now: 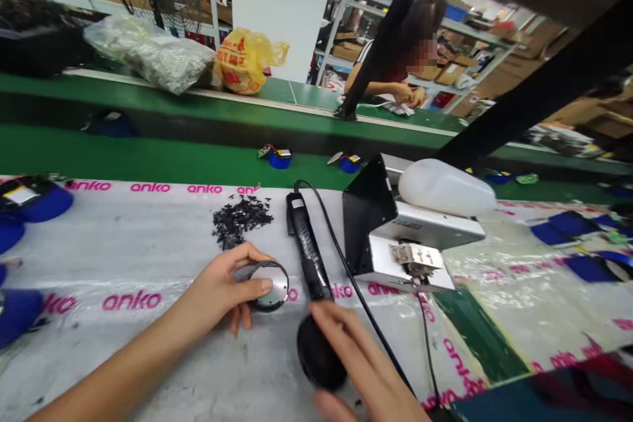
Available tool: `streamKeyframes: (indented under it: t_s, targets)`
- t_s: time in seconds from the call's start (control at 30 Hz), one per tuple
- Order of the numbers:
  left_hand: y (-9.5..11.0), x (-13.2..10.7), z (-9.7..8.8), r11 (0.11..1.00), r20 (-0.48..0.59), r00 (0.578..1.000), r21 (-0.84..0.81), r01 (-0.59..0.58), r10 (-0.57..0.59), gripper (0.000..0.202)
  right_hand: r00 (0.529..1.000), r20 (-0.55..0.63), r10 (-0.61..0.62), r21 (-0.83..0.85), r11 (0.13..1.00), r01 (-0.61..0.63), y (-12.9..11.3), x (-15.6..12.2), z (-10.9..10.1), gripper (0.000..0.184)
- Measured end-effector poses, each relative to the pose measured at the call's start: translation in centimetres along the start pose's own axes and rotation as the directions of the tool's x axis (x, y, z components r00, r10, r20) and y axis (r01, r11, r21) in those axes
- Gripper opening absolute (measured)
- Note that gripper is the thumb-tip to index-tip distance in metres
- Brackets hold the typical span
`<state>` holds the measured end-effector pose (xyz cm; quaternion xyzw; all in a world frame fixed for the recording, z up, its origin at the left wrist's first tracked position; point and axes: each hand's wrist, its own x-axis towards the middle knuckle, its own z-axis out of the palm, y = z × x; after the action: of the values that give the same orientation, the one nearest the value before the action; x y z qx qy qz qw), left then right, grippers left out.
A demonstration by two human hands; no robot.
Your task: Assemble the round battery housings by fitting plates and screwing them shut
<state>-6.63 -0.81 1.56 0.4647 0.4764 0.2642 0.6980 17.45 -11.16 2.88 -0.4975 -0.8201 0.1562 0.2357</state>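
Observation:
My left hand [242, 287] is closed on a round part with a shiny silver face and a dark rim [277, 285], thumb across its face. My right hand [363, 362] has its fingers and thumb around the edge of a smooth black round part [319, 353]; it is slightly blurred. Just beyond that part lies a black electric screwdriver [309, 247], its cable [341, 250] curving off to the right. A heap of small black pieces [240, 219] lies beyond my left hand.
To the right stands a silver-and-black machine [405, 231] with a white plastic bottle [445, 186] on top. Blue round units [280, 157] sit along the green strip, more blue parts [39, 201] at left. A person [390, 72] works across the bench, behind a black post [380, 39].

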Motion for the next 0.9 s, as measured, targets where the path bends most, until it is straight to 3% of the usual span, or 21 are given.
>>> streamKeyframes:
  t_s: [0.13,0.27,0.43,0.67,0.8,0.9]
  targets:
    - [-0.4,-0.4,-0.3,0.997,-0.006,1.0,0.069,-0.03,0.03,0.032,0.988,-0.148,0.052,-0.137,0.988,-0.072,-0.1,4.2,2.7,0.059]
    - [-0.1,-0.6,-0.2,0.998,0.007,1.0,0.053,-0.029,0.029,0.032,0.995,-0.085,0.043,-0.059,0.997,-0.048,-0.1,5.5,2.8,0.059]
    - [0.2,-0.7,-0.2,0.999,0.019,1.0,0.037,-0.014,0.014,0.03,0.983,-0.143,0.111,0.06,0.993,-0.103,0.0,5.7,3.2,0.046]
    - [-0.1,-0.6,-0.2,0.999,0.046,0.998,0.02,-0.033,0.032,0.026,0.998,0.041,0.046,0.127,0.991,-0.051,0.1,5.7,1.9,0.058]
    - [-0.1,-0.6,-0.3,0.999,0.045,0.999,0.04,0.002,-0.004,0.025,0.986,-0.169,0.01,0.112,0.994,0.009,0.3,5.3,1.9,0.062]
    - [0.0,-0.6,-0.3,1.0,0.042,0.999,0.024,-0.005,0.004,0.024,0.976,-0.212,-0.045,0.067,0.996,0.06,0.1,5.0,2.3,0.066]
